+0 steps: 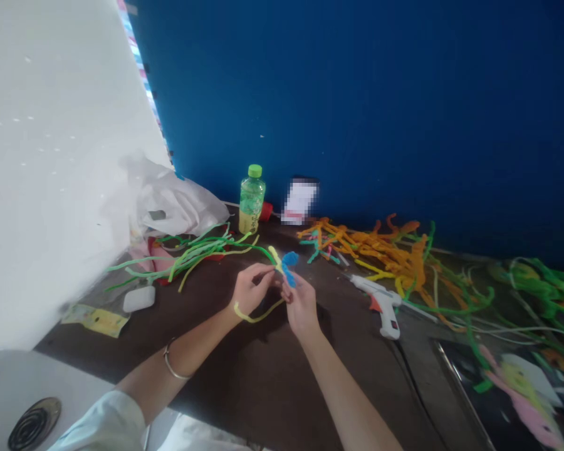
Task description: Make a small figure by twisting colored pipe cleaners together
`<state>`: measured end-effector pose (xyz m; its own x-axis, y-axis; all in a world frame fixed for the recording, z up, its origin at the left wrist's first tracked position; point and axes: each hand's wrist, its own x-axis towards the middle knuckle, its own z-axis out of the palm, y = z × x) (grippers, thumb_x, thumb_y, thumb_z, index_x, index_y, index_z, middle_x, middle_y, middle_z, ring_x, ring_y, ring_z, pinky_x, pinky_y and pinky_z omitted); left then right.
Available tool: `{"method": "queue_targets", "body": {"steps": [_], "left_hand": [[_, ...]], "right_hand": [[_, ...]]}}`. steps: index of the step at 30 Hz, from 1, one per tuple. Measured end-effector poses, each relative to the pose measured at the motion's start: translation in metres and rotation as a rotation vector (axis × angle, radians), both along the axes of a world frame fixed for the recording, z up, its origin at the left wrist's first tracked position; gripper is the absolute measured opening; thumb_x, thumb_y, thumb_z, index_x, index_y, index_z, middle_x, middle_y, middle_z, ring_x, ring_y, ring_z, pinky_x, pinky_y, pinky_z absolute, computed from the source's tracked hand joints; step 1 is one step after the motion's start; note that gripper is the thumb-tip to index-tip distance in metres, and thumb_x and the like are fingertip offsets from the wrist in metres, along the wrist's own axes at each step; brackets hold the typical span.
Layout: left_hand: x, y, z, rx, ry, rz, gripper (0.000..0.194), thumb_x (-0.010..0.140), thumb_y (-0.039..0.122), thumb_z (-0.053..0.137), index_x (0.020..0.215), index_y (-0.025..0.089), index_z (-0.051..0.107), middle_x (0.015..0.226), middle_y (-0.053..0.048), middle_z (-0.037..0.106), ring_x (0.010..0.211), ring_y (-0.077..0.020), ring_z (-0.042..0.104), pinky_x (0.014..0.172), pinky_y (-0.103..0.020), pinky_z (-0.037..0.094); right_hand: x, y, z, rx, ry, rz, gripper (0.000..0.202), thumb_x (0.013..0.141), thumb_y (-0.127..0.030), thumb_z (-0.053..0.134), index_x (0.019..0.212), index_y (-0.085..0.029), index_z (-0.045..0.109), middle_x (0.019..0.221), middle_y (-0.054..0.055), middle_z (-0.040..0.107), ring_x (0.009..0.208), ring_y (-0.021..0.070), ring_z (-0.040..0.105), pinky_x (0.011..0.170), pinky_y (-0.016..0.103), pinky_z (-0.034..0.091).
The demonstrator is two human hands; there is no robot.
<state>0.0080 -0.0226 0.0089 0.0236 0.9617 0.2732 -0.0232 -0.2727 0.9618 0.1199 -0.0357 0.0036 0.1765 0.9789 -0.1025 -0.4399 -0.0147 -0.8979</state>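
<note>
My left hand (250, 289) pinches a yellow pipe cleaner (258, 316) that loops down under the hand and rises to a tip near the blue piece. My right hand (301, 305) holds a small blue pipe-cleaner shape (289, 264) between its fingertips. Both hands meet above a dark brown table (244, 369), and the yellow stem touches the blue shape. A thin bangle sits on my left wrist.
Green pipe cleaners (188, 254) lie at left by a white plastic bag (173, 203). A green-capped bottle (252, 199) stands at the blue wall. Orange pipe cleaners (385, 247) and a white glue gun (380, 302) lie at right. A small white case (139, 298) rests at left.
</note>
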Motion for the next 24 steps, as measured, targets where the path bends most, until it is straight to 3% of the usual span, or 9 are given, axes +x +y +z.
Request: {"method": "queue_targets", "body": {"steps": [7,15,20,24], "left_hand": [[0.002,0.004,0.0,-0.364,-0.399,-0.162,0.027,0.063,0.032,0.068,0.078,0.011,0.064,0.06,-0.003,0.063,0.058,-0.0127,0.06,0.064,-0.028,0.051],[-0.001,0.007,0.002,-0.645,-0.702,-0.379,0.018,0.063,0.017,0.069,0.076,0.007,0.061,0.052,0.0,0.055,0.049,-0.0065,0.054,0.053,-0.017,0.047],[-0.013,0.007,0.004,-0.871,-0.799,-0.51,0.015,0.069,0.003,0.057,0.081,0.01,0.06,0.068,-0.002,0.06,0.056,-0.0034,0.057,0.055,-0.01,0.047],[-0.016,0.01,0.002,-1.007,-0.765,-0.533,0.007,0.073,0.01,0.056,0.08,0.01,0.058,0.069,-0.002,0.06,0.054,-0.0041,0.058,0.055,-0.011,0.049]], "right_hand": [[0.0,0.002,0.001,-0.045,0.065,0.031,0.025,0.056,-0.033,0.074,0.076,-0.018,0.069,0.054,-0.004,0.055,0.047,0.0058,0.043,0.044,0.02,0.032],[0.003,0.002,0.002,-0.098,0.204,0.123,0.018,0.053,-0.026,0.077,0.065,-0.02,0.065,0.063,-0.003,0.063,0.056,0.0081,0.055,0.055,0.02,0.044],[0.001,0.002,0.002,-0.121,0.167,0.153,0.022,0.052,-0.029,0.078,0.068,-0.019,0.067,0.064,-0.002,0.064,0.059,0.008,0.056,0.056,0.019,0.044],[0.001,0.0,0.004,-0.109,0.087,0.154,0.022,0.056,-0.033,0.075,0.068,-0.018,0.067,0.062,-0.003,0.062,0.057,0.0079,0.055,0.056,0.019,0.044]]}}
